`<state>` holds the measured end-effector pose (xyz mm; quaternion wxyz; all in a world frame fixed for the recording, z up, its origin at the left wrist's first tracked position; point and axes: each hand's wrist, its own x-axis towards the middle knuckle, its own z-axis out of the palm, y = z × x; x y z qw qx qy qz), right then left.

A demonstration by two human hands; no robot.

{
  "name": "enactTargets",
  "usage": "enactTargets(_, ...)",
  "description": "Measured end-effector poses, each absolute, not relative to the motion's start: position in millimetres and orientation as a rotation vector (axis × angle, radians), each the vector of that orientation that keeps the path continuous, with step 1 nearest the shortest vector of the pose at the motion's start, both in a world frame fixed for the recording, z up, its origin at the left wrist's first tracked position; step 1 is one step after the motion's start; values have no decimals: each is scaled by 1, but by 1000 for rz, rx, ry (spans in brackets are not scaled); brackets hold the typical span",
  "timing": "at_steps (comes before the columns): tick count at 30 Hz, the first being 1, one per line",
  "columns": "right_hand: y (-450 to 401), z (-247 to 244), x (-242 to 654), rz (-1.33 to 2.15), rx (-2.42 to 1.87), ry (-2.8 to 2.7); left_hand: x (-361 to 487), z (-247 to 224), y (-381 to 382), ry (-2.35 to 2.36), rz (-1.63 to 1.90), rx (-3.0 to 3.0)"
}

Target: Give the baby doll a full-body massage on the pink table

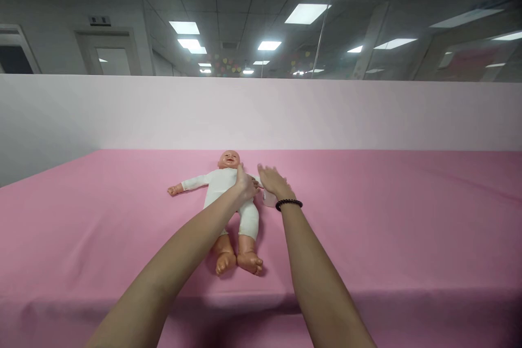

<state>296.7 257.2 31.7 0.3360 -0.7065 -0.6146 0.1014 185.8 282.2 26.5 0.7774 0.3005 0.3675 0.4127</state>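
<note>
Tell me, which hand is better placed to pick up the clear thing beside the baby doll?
Probably the right hand. It is open and close to the clear thing beside the doll, with nothing in between. The left hand is on the doll's chest, on the far side of the body.

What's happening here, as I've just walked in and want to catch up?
A person is using both bare hands around a baby doll in a white long-sleeved suit, lying on its back on a pink cloth. The left hand rests on the doll's chest. The right hand, with a dark beaded bracelet on its wrist, is open beside the doll, just above a small clear object whose kind is hard to tell.
</note>
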Motion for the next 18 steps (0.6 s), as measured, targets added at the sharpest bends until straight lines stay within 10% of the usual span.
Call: enactTargets(18, 268, 22, 327, 101, -2340, -1191, 165, 36, 263, 677, 1156, 520)
